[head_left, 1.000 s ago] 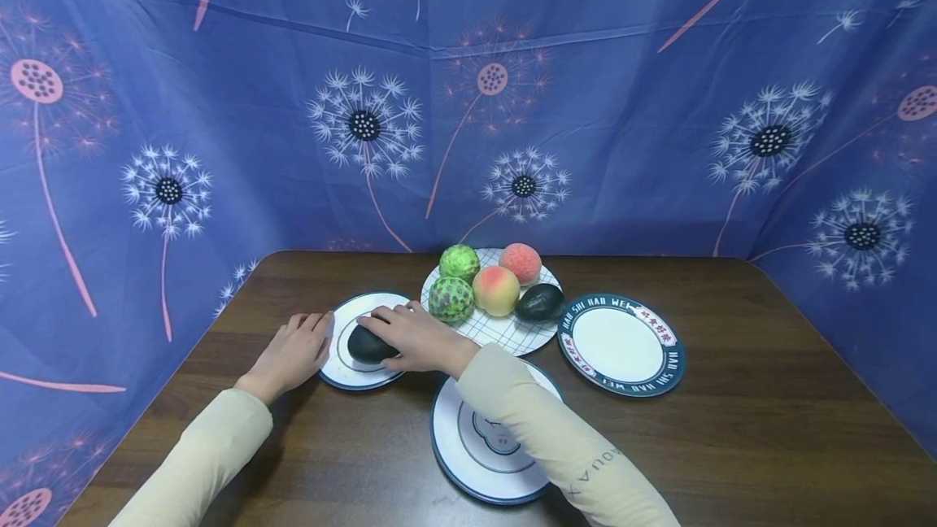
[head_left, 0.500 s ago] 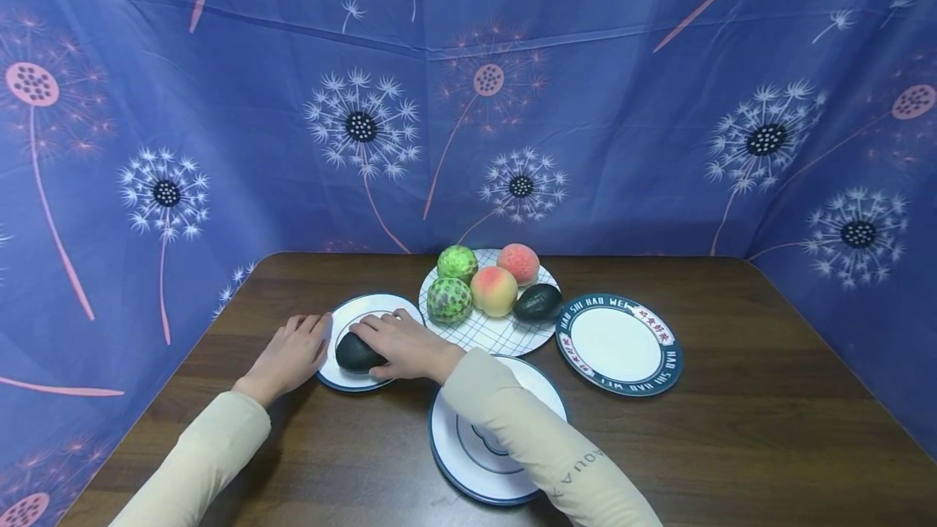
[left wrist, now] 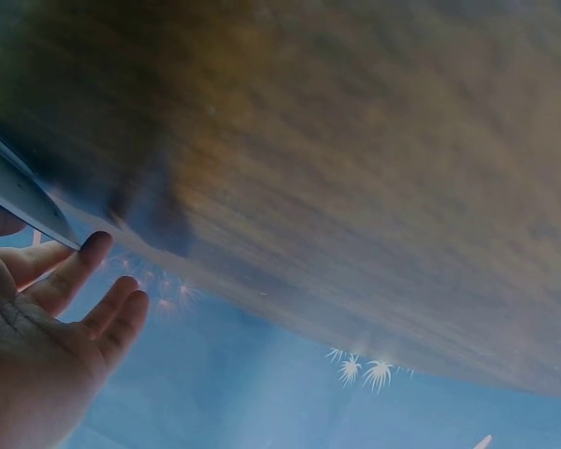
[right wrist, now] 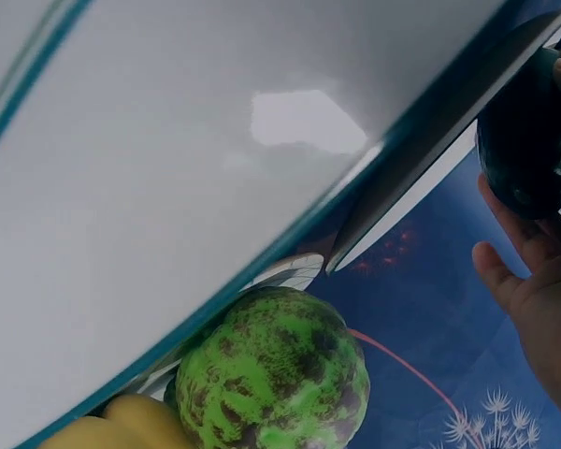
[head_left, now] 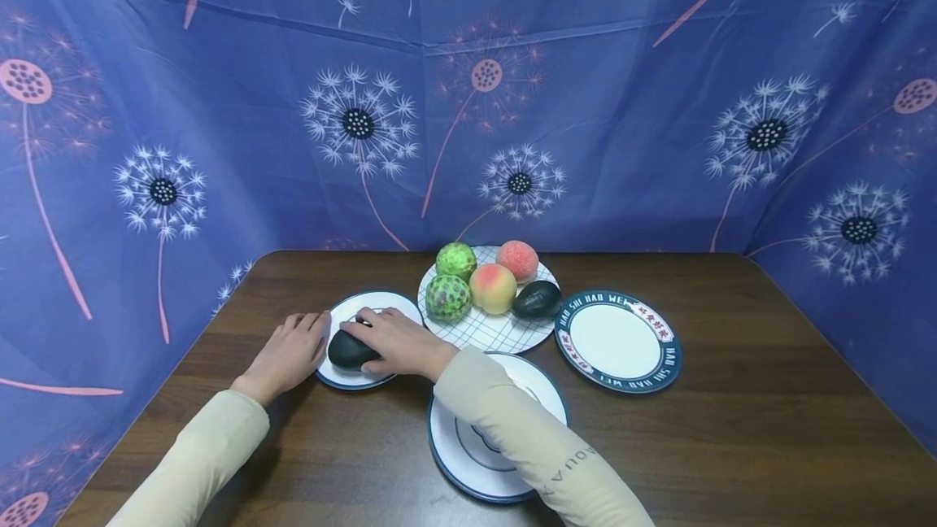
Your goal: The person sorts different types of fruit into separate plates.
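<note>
My right hand [head_left: 401, 341] grips a dark avocado [head_left: 347, 352] from above, over the small white plate [head_left: 398, 302] with a blue rim at the left of the table. In the right wrist view the avocado [right wrist: 519, 140] overlaps that plate, and fingers [right wrist: 505, 271] lie along it. At the plate's left rim rests my left hand [head_left: 289, 352], its fingertips right at the edge. The left wrist view shows these fingers [left wrist: 70, 271] loosely extended, touching the edge of the plate [left wrist: 19, 196].
Behind, a checked plate [head_left: 483, 337] bears two green bumpy fruits [head_left: 448, 299], a peach [head_left: 493, 289], a pinkish-red fruit [head_left: 517, 261] and another avocado [head_left: 538, 300]. Stacked plates [head_left: 464, 470] sit under my right forearm. A lettered plate [head_left: 618, 344] stands at right, before a blue cloth [head_left: 622, 145].
My right hand has moved left across the small plate with the avocado. The left hand keeps its place at the rim.
</note>
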The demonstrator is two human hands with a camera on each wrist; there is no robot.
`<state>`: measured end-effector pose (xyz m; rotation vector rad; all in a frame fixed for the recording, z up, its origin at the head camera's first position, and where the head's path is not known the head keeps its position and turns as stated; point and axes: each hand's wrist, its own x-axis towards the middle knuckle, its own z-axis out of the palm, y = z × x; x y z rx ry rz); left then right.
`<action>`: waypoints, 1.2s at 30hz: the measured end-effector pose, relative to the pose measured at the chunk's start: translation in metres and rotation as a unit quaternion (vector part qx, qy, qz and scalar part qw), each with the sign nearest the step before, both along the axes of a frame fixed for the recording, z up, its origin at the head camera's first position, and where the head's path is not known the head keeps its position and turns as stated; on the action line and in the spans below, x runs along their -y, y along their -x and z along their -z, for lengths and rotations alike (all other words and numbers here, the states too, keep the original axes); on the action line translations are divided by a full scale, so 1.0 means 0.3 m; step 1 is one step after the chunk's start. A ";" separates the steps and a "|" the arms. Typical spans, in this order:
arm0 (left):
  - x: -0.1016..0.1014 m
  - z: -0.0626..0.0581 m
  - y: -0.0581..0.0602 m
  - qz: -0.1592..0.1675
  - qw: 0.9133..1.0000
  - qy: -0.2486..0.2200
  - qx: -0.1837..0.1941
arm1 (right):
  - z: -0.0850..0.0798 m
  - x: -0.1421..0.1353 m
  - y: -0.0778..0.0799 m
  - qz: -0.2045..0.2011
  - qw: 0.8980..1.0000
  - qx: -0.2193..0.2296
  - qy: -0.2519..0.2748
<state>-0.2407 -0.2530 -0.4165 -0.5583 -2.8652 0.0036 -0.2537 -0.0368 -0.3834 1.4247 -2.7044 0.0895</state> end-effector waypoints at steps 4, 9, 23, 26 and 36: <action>0.000 -0.002 0.002 -0.003 1.000 -0.001 0.004 | -0.002 0.007 0.001 0.005 1.000 0.003 0.001; -0.001 0.000 0.003 -0.003 1.000 0.001 0.004 | -0.006 0.007 -0.002 0.017 1.000 0.014 -0.003; 0.000 0.004 0.009 -0.006 1.000 0.001 0.012 | -0.008 -0.003 0.008 0.024 1.000 0.019 -0.005; 0.000 0.002 0.008 -0.007 1.000 0.001 0.015 | -0.010 -0.005 0.011 0.026 0.999 0.018 -0.006; -0.001 0.003 0.008 -0.005 1.000 0.000 0.012 | -0.027 -0.038 0.022 0.038 0.999 0.003 -0.007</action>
